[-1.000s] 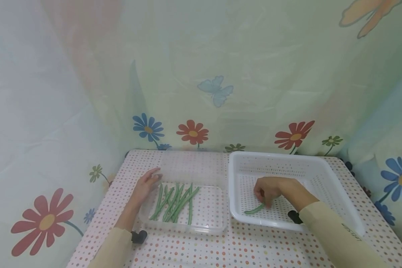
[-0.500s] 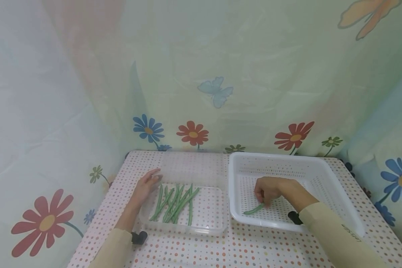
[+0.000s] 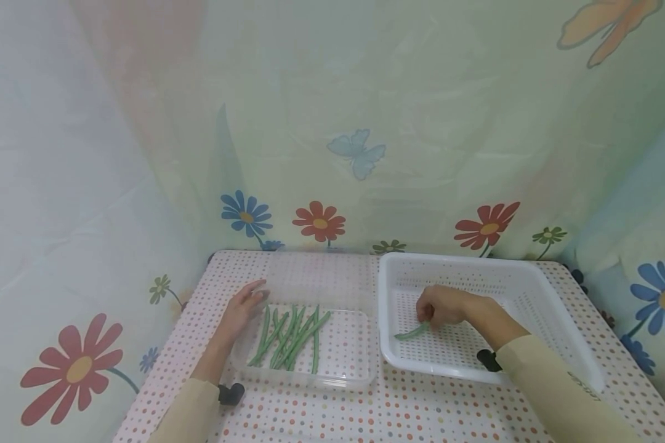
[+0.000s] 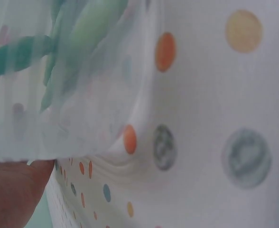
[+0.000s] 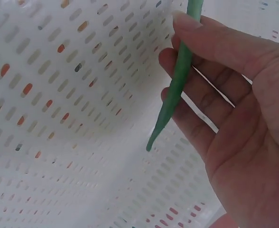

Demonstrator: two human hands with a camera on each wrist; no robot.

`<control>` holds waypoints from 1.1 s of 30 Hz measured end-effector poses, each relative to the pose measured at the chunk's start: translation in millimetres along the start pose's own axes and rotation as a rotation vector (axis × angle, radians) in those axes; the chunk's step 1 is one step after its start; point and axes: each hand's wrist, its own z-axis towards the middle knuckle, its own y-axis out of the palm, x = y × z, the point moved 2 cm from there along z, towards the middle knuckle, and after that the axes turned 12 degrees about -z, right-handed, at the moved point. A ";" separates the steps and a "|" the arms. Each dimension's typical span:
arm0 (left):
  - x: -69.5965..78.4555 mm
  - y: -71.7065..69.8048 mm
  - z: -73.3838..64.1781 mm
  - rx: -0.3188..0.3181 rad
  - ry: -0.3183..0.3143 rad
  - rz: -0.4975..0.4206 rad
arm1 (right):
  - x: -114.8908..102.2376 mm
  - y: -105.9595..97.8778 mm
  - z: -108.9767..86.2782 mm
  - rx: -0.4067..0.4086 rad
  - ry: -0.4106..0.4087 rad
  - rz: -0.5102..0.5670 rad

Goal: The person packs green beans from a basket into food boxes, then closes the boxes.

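In the head view my right hand (image 3: 442, 306) is inside a white perforated basket (image 3: 385, 307), pinching a green bean (image 3: 412, 333). The right wrist view shows this green bean (image 5: 177, 78) between thumb and fingertips, its pointed end hanging free. My left hand (image 3: 239, 314) rests at the left side of a clear plastic container (image 3: 354, 380), fingers extended along its back left corner. Several green beans (image 3: 296, 338) lie in that container, some crossing. Through its cloudy wall, the left wrist view shows blurred beans (image 4: 94, 26); only part of the left hand (image 4: 16, 192) shows there.
The container's clear lid (image 3: 321, 277) stands open behind it. Container and basket sit side by side on a table with a dotted cover (image 3: 332, 418). A flower-printed curtain (image 3: 354, 197) hangs behind the table and along both sides.
My right hand has lifted slightly and shifted a little left, carrying the green bean with it. The left hand and the container stay where they were.
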 end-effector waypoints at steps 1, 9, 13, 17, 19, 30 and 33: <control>0.3 0.0 -0.2 -0.003 0.002 0.004 | 0.3 -0.4 -0.2 0.010 0.003 0.002; 2.7 -0.2 0.6 -0.001 0.003 0.009 | 2.3 -12.1 -5.6 0.157 -0.045 -0.109; 2.7 -1.2 1.9 -0.010 0.012 0.012 | 2.5 -23.8 -8.6 0.262 -0.107 -0.145; 2.7 -1.9 2.8 -0.014 0.014 0.006 | -3.2 -36.3 -9.5 0.364 -0.203 -0.166; 2.1 -2.2 2.9 -0.008 0.010 0.003 | -8.5 -42.1 -8.9 0.406 -0.240 -0.182; -0.3 -1.4 1.6 -0.018 0.008 -0.016 | -66.0 -56.5 -5.4 0.565 -0.426 -0.309; 3.6 0.4 -0.2 -0.026 -0.001 -0.023 | -84.8 -57.4 -3.5 0.590 -0.496 -0.348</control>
